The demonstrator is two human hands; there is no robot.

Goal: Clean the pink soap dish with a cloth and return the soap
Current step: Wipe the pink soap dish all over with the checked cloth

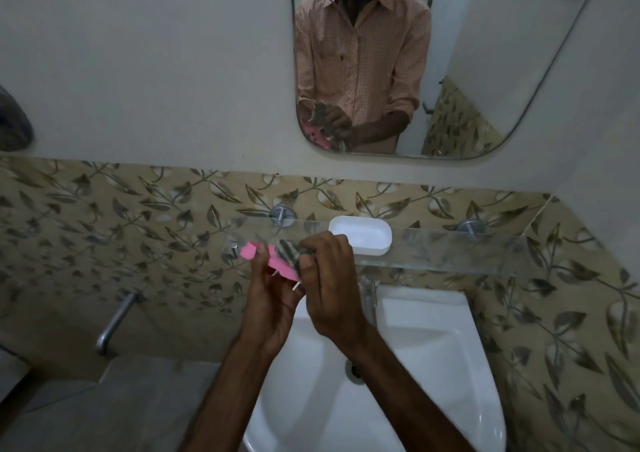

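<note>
Above a white sink (433, 365), the left hand (270, 299) grips the pink soap dish (273, 261) while the right hand (329, 278) pinches a grey cloth (289, 251) against it. Behind, a glass shelf (485, 247) on leaf-patterned tiles (104, 216) carries a white tray (360, 234), below a mirror (450, 53).

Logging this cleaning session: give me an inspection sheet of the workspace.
Surface: glass shelf above white sink.
Job's things: pink dish held over the sink; cloth pressed on it; soap not seen.
Clutter: white dish on the shelf.
Hands: left hand grips the pink dish; right hand holds the cloth.
Cables: one visible in the mirror.
Surroundings: leaf-pattern tiles, wall tap.
</note>
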